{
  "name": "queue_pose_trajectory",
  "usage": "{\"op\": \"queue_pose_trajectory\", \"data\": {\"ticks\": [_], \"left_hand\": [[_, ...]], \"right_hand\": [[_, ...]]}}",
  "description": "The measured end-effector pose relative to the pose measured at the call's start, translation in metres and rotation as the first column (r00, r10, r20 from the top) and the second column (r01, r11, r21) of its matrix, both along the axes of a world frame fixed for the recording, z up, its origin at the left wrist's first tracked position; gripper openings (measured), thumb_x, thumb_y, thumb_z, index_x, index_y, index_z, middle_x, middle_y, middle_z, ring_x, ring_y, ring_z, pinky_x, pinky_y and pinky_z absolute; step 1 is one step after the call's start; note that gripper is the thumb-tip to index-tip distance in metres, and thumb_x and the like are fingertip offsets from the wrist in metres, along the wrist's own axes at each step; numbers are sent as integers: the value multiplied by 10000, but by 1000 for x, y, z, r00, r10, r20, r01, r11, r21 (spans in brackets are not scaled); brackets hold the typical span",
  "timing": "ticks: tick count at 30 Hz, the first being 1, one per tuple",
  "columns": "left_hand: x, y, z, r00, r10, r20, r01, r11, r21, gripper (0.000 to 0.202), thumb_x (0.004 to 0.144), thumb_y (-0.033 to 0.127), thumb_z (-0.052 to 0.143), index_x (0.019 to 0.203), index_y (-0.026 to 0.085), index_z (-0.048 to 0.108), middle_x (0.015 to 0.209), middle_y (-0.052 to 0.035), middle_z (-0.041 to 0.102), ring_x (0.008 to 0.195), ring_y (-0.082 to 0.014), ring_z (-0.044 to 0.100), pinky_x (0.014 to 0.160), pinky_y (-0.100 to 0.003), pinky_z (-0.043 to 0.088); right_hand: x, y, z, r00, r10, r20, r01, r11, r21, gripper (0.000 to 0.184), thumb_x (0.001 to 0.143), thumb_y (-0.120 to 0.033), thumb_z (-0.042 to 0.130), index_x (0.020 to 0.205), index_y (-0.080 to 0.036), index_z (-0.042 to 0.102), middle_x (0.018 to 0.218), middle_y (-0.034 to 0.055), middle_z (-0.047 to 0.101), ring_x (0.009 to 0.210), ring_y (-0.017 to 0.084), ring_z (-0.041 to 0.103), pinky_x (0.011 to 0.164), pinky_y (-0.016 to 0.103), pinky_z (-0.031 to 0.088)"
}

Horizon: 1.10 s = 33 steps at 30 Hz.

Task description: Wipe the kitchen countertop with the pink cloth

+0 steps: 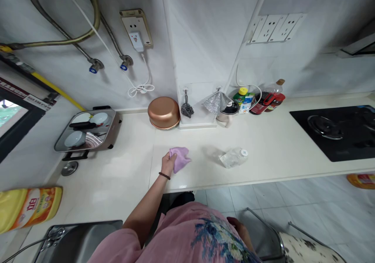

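Note:
My left hand (168, 164), with a dark beaded bracelet at the wrist, is closed on a crumpled purple cloth (181, 159). The cloth lies on the white countertop (131, 169), near its front edge. Low beside my body, in front of the floor, is my right hand (238, 228); it is dark and partly covered by the pink shirt, so its fingers are unclear. A clear plastic pouch with a white cap (234, 158) lies on its side to the right of the cloth. Behind the cloth, a copper-coloured pan (164, 112) rests against the wall.
At the left stand a pan holding bowls (113, 128), a yellow detergent bottle (43, 208) and a sink (88, 243). A steel scrubber (186, 110) and silver cloth (216, 102) hang on the wall. Bottles (260, 102) and a black cooktop (345, 132) are rightward; a chair (304, 247) stands behind.

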<state>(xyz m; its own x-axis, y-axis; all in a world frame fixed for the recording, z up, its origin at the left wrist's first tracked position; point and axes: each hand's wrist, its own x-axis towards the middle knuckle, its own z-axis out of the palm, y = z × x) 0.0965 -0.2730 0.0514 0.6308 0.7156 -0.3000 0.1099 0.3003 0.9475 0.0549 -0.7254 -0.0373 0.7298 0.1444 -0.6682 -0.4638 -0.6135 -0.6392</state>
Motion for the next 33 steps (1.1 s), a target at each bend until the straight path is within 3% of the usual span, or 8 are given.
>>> {"op": "queue_pose_trajectory", "data": {"ticks": [3, 6, 9, 14, 18, 24, 29, 33], "left_hand": [[14, 5, 20, 997, -66, 33, 65, 997, 37, 375, 677, 469, 886, 892, 184, 770, 776, -4, 747, 699, -162, 635, 693, -282, 528], [25, -6, 28, 988, -154, 23, 147, 973, 179, 235, 755, 394, 829, 874, 199, 775, 731, 14, 708, 691, -162, 608, 696, -278, 506], [31, -27, 23, 971, -237, -23, 232, 921, 314, 128, 789, 317, 777, 861, 211, 780, 719, 8, 695, 713, -181, 620, 741, -297, 513], [33, -50, 6, 969, -247, -18, 242, 927, 286, 107, 772, 309, 780, 763, 206, 754, 676, 6, 690, 676, -183, 612, 709, -316, 525], [43, -37, 10, 975, -222, 29, 208, 945, 253, 254, 829, 443, 759, 801, 191, 749, 692, 19, 697, 654, -153, 610, 669, -293, 537], [54, -5, 28, 954, -271, 130, 216, 919, 329, 358, 827, 487, 811, 1025, 189, 822, 943, -39, 809, 883, -197, 721, 838, -323, 593], [23, -11, -3, 939, -340, 59, 280, 850, 447, 215, 805, 421, 837, 918, 238, 850, 1113, -104, 833, 1144, -275, 731, 1127, -483, 543], [-14, -38, -40, 951, -310, -14, 292, 877, 382, 318, 780, 510, 837, 862, 202, 841, 933, -95, 827, 930, -269, 759, 970, -488, 627]], "right_hand": [[4, -5, -8, 998, -39, 40, 39, 999, -8, 301, 517, -618, 628, 725, -423, 727, 995, 131, 823, 1028, 412, 780, 957, 497, 578], [4, -8, -10, 997, -57, 57, 58, 998, -10, 283, 521, -613, 618, 710, -429, 720, 976, 127, 824, 1010, 412, 782, 961, 501, 583], [0, -12, -11, 997, -62, 51, 63, 998, -15, 274, 514, -605, 628, 703, -434, 727, 972, 121, 827, 998, 405, 786, 942, 491, 590], [-13, -22, -16, 996, -82, 43, 83, 996, -13, 316, 489, -582, 633, 709, -392, 757, 902, 103, 829, 977, 408, 791, 908, 462, 590], [-20, -30, -22, 993, -99, 56, 100, 995, -12, 413, 467, -550, 626, 747, -294, 788, 862, 106, 824, 963, 445, 779, 884, 472, 576], [-20, -32, -30, 987, -127, 100, 126, 992, 15, 398, 449, -517, 629, 711, -271, 801, 795, 93, 809, 899, 437, 777, 860, 460, 543], [-19, -32, -24, 985, -122, 121, 121, 993, 14, 326, 422, -500, 652, 660, -322, 786, 721, 59, 788, 862, 445, 769, 823, 476, 516], [-18, -28, -4, 979, -130, 158, 146, 984, -99, 269, 408, -473, 647, 605, -320, 748, 679, 73, 763, 871, 467, 762, 725, 470, 531]]}}
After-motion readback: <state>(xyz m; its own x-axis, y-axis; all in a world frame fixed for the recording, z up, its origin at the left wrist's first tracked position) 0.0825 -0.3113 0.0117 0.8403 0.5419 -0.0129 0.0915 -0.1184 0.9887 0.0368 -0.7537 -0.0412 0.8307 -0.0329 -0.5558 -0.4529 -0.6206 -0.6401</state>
